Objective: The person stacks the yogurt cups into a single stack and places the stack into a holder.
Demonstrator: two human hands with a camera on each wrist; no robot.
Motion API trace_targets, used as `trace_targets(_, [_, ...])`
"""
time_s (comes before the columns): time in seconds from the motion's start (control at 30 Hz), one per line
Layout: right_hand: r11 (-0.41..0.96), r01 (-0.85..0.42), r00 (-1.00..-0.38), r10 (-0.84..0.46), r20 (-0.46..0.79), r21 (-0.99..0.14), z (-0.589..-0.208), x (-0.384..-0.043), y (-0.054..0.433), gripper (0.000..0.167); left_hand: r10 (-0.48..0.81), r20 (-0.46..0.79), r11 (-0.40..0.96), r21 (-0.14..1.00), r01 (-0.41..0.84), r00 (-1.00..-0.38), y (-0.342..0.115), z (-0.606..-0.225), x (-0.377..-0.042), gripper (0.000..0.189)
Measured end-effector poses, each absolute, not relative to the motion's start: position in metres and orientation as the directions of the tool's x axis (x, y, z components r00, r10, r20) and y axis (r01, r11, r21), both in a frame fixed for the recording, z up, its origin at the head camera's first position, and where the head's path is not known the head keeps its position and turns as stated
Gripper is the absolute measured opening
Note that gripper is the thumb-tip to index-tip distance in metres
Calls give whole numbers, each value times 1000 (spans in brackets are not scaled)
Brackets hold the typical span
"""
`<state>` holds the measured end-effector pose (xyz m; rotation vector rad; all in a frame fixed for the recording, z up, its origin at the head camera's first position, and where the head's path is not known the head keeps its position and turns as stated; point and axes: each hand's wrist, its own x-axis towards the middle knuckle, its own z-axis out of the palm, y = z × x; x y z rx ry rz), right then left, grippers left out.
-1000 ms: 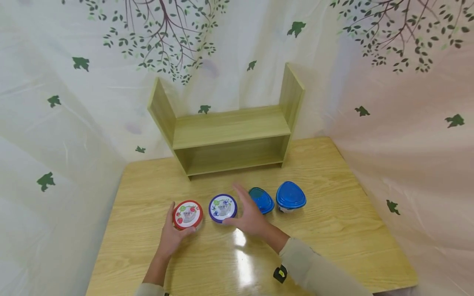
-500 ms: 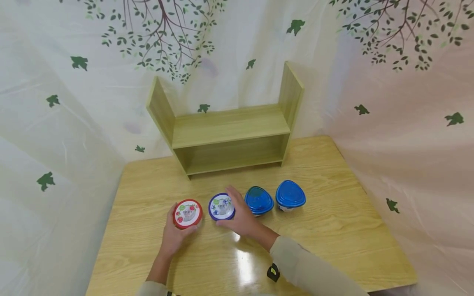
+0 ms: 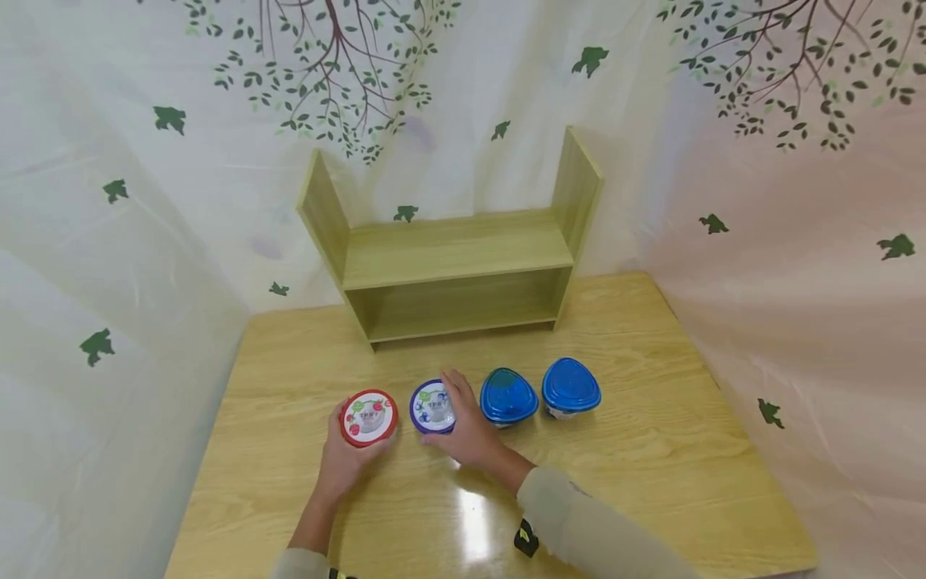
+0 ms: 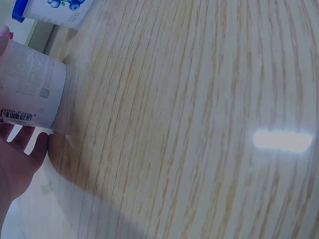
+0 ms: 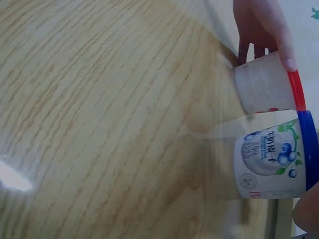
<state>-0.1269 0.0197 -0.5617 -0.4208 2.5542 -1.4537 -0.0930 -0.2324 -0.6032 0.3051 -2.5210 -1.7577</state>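
Note:
My left hand (image 3: 343, 458) grips a round white tub with a red lid (image 3: 370, 418), thumb on the near side and fingers round the far left. Strawberries are printed on that lid. Just to the right, a matching tub with a dark blue lid and printed blueberries (image 3: 432, 407) stands on the table. My right hand (image 3: 470, 430) holds it from the right, covering part of the lid. In the right wrist view my thumb (image 5: 306, 211) is at the blue lid's edge. Both tubs (image 5: 271, 162) are upright, slightly apart.
Two containers with rounded-triangle blue lids, one (image 3: 509, 396) close to my right hand and another (image 3: 571, 386) further right, stand on the wooden table (image 3: 651, 450). Behind them is a two-tier wooden shelf (image 3: 456, 249) against a leaf-patterned curtain (image 3: 492, 96).
My right hand has moved left onto the blueberry tub, its fingers now over the lid's right side. The nearer blue triangular container is less covered. My left hand has stayed at the red-lidded tub.

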Motion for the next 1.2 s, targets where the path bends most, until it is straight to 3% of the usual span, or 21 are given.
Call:
trace_targets(0.3, [471, -76, -969, -242, -46, -879, -582, -126, 14, 114, -198, -45, 310, 945, -106, -979, -231, -604, -91, 113])
trace_targets(0.77, [303, -4, -986, -159, -46, -953, -603, -126, 11, 121, -219, -48, 277, 955, -109, -975, -228, -609, -92, 112])
trace_targets(1.2, [253, 13, -995, -90, -37, -967, -605, -121, 10, 111, -201, -63, 248, 962, -113, -978, -230, -610, -91, 114])
